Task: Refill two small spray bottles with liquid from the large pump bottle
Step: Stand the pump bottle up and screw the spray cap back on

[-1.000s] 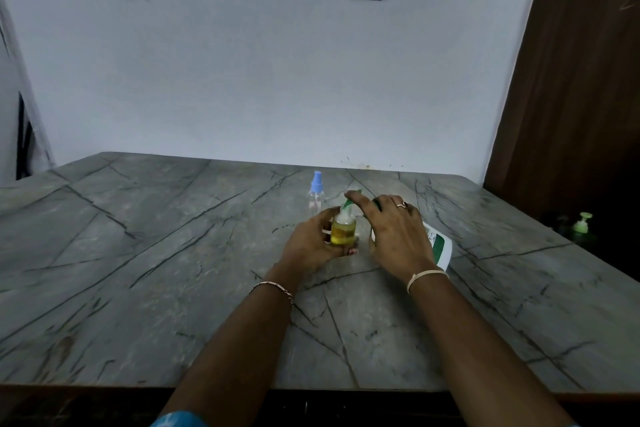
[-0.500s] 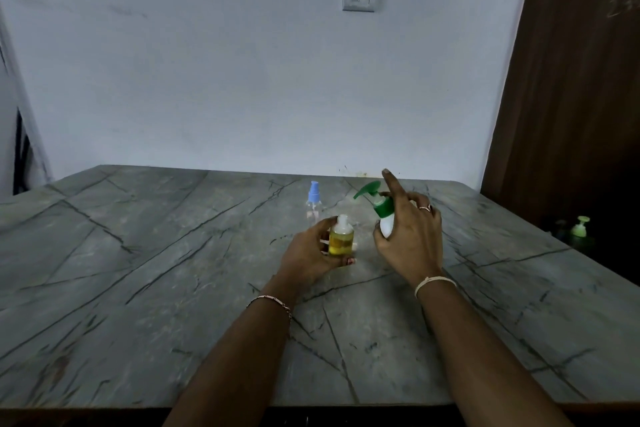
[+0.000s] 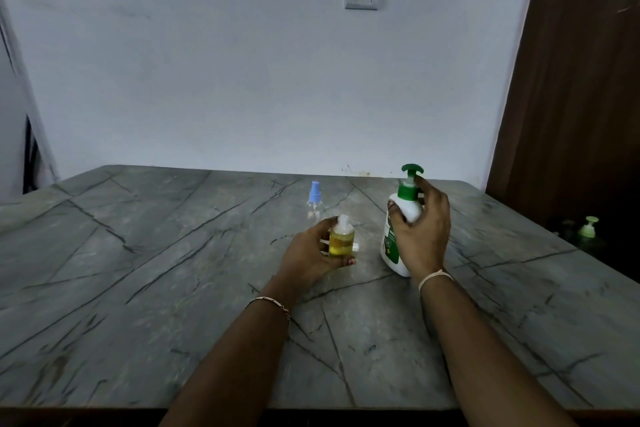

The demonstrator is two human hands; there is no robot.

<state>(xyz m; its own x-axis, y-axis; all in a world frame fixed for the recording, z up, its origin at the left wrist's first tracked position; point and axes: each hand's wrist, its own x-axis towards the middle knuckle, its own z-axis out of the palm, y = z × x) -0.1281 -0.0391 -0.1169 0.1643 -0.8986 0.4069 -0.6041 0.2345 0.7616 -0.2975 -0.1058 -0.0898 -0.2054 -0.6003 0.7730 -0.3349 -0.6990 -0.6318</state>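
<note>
Left hand [image 3: 308, 255] pinched vial [image 3: 341, 239]; right hand [image 3: 424, 236] gripped pump bottle [image 3: 389, 246];
I judged it heavy, slick; shoulder grip suited.

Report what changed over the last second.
The right hand swung the white bottle with green pump away from the small yellow-filled bottle, rightward and upright, still gripping it. The left hand still holds the small bottle; the blue-capped clear spray bottle stayed put.
</note>
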